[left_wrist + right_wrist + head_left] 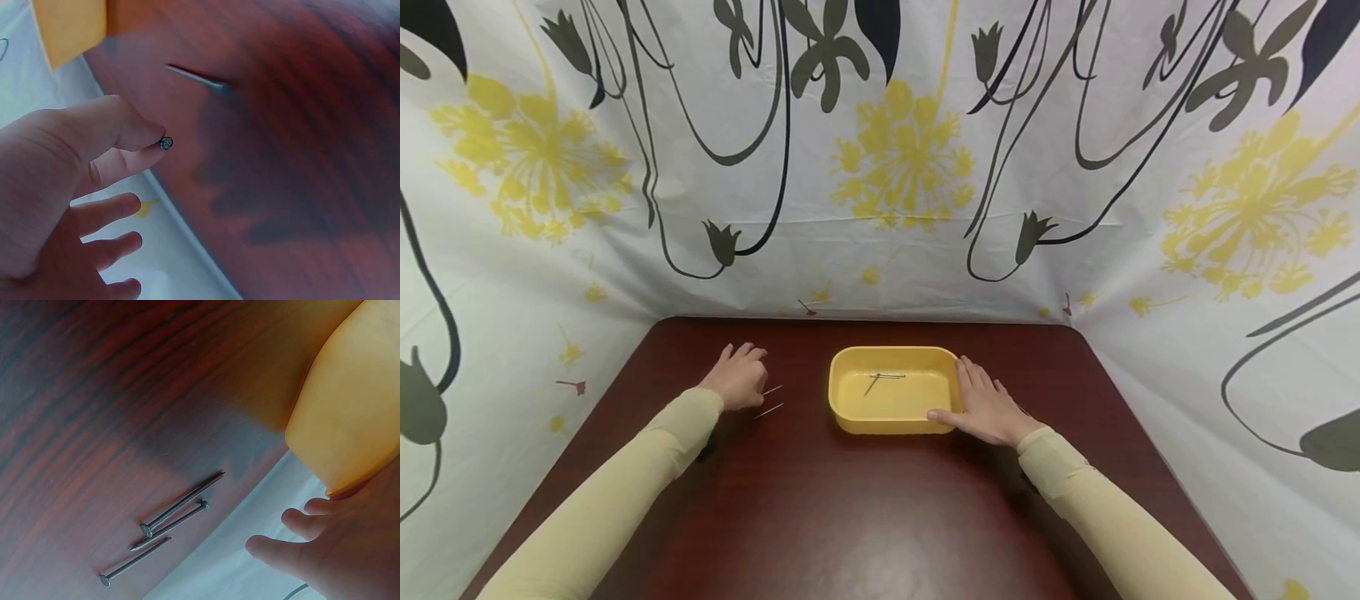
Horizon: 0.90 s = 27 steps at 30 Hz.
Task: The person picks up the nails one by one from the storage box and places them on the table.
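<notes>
My left hand (739,379) is over the left part of the table. Its thumb and index finger pinch a nail whose round, patterned head (166,143) faces the wrist camera; the other fingers are held apart from it. Beneath the hand, another nail (199,77) lies on the tabletop, also seen as a thin bright nail (768,411) in the head view. My right hand (988,408) rests against the right end of a yellow plastic tray (887,424), fingers extended along its side and thumb across the front rim. A few nails (889,376) lie inside the tray.
Three nails (181,506) lie side by side on the table to the right of the tray, mostly hidden behind my right hand in the head view. The dark red wooden table (865,508) is surrounded by a white patterned cloth (880,275) behind and at both sides.
</notes>
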Available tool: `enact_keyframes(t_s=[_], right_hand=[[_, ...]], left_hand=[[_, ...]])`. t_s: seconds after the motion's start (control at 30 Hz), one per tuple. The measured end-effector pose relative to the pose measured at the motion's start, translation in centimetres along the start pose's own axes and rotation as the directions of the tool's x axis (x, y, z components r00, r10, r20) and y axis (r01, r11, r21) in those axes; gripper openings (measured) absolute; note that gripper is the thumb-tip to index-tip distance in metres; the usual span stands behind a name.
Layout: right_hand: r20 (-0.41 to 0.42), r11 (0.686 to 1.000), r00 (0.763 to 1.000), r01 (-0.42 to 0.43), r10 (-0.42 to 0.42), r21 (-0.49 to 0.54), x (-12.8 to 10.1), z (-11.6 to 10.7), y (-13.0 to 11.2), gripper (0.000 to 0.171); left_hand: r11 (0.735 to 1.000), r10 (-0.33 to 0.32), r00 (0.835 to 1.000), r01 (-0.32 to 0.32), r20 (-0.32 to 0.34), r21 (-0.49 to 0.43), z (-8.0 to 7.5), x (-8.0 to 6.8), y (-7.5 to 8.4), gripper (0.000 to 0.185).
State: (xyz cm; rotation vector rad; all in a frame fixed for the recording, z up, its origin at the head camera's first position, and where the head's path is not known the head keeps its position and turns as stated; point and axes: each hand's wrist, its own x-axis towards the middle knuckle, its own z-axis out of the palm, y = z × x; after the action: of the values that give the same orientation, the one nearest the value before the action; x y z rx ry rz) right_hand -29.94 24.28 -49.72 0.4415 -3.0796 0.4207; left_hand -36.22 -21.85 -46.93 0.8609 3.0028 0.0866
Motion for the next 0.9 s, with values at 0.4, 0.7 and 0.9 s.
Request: enact_keyframes(t_s=[0.4, 0.7, 0.9], right_hand=[[0.006, 1.000, 1.000, -0.004, 0.004, -0.010, 0.1, 0.2, 0.0, 0.125], [0.010, 1.000, 1.000, -0.008, 0.008, 0.003, 0.1, 0.1, 0.0, 0.126], [0.023, 1.000, 1.000, -0.010, 0.010, 0.005, 0.1, 0.0, 0.0, 0.128]], left_hand=[[1.000, -0.024, 0.999, 0.024, 0.029, 0.000, 2.1, -0.8, -1.5, 0.035], [1.000, -0.025, 0.999, 0.025, 0.039, 0.007, 2.7, -1.0, -1.6, 0.032], [1.000, -0.019, 1.000, 0.019, 0.023, -0.007, 1.5, -0.6, -2.0, 0.028]])
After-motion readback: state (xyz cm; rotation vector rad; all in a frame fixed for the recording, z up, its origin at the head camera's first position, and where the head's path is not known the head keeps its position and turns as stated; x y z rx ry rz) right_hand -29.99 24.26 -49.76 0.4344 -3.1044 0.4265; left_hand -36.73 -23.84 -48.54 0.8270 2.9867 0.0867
